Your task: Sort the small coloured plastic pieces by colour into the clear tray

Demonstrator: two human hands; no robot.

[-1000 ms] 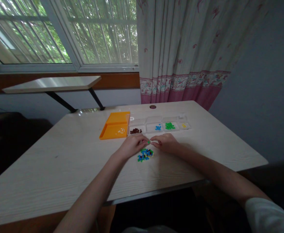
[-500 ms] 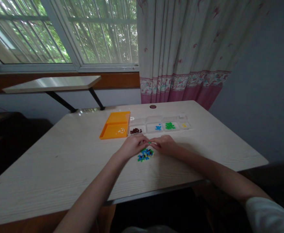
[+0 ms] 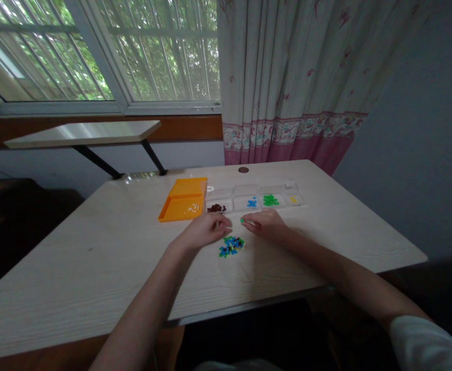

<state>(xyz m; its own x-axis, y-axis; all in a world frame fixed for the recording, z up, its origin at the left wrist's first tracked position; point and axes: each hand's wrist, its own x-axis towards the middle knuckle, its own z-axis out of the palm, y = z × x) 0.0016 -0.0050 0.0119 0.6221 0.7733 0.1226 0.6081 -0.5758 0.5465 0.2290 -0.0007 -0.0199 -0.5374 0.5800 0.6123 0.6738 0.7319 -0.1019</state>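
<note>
My right hand (image 3: 267,225) pinches a small green plastic piece (image 3: 241,220) between thumb and fingertips. To the left of it, with a small gap between, my left hand (image 3: 207,229) has its fingers curled and thumb closed in. Whether a tiny piece sits in the left fingertips cannot be made out. Just below the hands lies a flat cluster of small blue, green, brown and yellow pieces (image 3: 231,247) on the table (image 3: 133,278).
Behind the hands stand an open orange case (image 3: 187,188) with white pieces and clear boxes holding brown pieces (image 3: 216,208), blue pieces (image 3: 252,202), green pieces (image 3: 271,200) and yellow pieces (image 3: 293,200). A raised shelf (image 3: 86,133) stands at the back left.
My hands met at the green piece half a second ago and have since parted. The green piece has gone with my right hand, slightly rightward and up; my left hand has drawn back left.
</note>
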